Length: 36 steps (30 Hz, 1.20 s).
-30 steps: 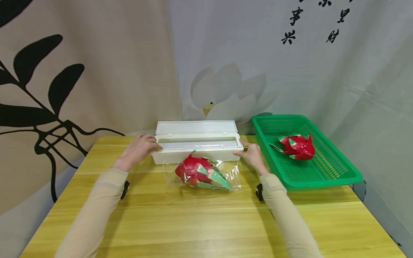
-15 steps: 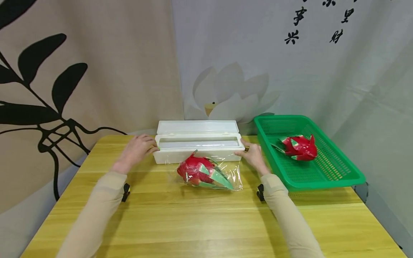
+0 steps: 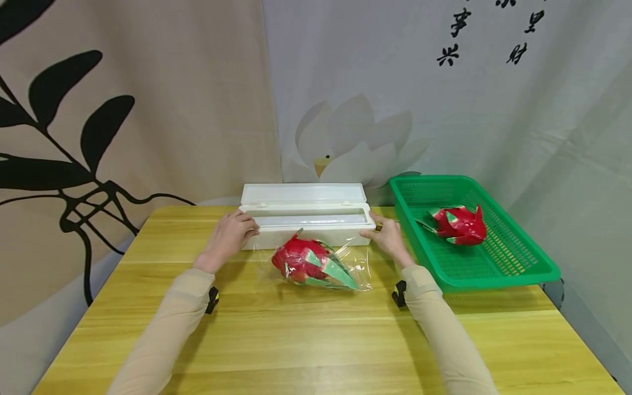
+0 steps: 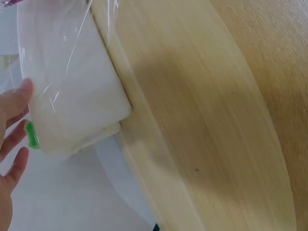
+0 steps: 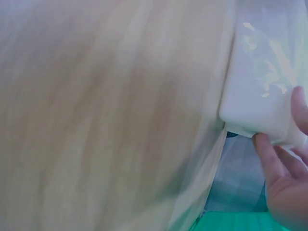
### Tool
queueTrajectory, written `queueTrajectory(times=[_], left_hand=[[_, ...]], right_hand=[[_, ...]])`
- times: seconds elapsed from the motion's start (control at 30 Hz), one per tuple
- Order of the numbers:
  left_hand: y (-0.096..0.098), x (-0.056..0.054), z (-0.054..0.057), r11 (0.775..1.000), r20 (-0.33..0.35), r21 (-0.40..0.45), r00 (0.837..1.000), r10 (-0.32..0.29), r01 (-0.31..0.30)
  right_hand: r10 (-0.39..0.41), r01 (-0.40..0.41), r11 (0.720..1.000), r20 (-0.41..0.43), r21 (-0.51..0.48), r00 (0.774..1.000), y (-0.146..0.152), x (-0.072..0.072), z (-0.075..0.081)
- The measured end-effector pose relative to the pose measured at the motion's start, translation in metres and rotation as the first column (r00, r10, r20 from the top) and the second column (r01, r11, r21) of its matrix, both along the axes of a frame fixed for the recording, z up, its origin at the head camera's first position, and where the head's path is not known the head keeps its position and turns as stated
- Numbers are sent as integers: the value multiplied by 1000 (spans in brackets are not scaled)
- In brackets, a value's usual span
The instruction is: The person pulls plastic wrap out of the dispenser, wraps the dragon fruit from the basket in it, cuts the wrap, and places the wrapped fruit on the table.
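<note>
Box (image 3: 328, 232) sits between left grip (image 3: 229, 233) (hold unclear) and right grip (image 3: 388, 236), clamped on its end.

The bench (image 3: 316, 340) before me is a yellow wood-grain top, its long streaks running from 9 to 3 o'clock. Directly on it at 12 o'clock, near the far edge, sits an opened white box (image 3: 326, 233). Just nearer me, also at 12, lies a dragon fruit (image 3: 306, 262) in clear film (image 3: 362, 271). At 2 o'clock stands a green basket (image 3: 501, 282).
</note>
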<state>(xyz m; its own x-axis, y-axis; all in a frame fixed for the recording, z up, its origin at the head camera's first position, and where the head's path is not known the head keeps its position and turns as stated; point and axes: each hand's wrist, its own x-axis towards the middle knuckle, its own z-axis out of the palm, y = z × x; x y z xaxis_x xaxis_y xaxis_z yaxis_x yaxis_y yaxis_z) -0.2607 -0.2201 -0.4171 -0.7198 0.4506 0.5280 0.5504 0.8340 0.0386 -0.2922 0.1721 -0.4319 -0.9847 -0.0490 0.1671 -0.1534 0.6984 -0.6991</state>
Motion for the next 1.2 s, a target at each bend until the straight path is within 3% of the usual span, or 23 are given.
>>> queueTrajectory(times=[0.13, 0.37, 0.6, 0.8, 0.93, 1.03, 1.2], left_hand=[[1, 1, 1, 1000, 7, 15, 1000, -13, 13], [4, 7, 6, 998, 77, 68, 997, -15, 10], [4, 21, 8, 988, 210, 157, 977, -26, -7], [11, 33, 6, 971, 271, 238, 960, -72, 5], [17, 41, 5, 964, 243, 260, 962, -123, 58], [22, 47, 5, 961, 233, 260, 960, -156, 93], [29, 58, 2, 956, 323, 276, 927, -190, 100]], right_hand=[[30, -30, 999, 17, -32, 999, -1, 5, 4], [64, -64, 998, -46, -6, 997, -7, 20, 11], [99, -96, 995, -144, 28, 985, -13, 39, 13], [167, -170, 985, -200, -1, 965, -18, 62, 14], [271, -277, 961, -189, -5, 944, -22, 76, 14], [374, -377, 926, -173, 12, 911, -23, 84, 11], [505, -500, 863, -123, 70, 855, -23, 93, 7]])
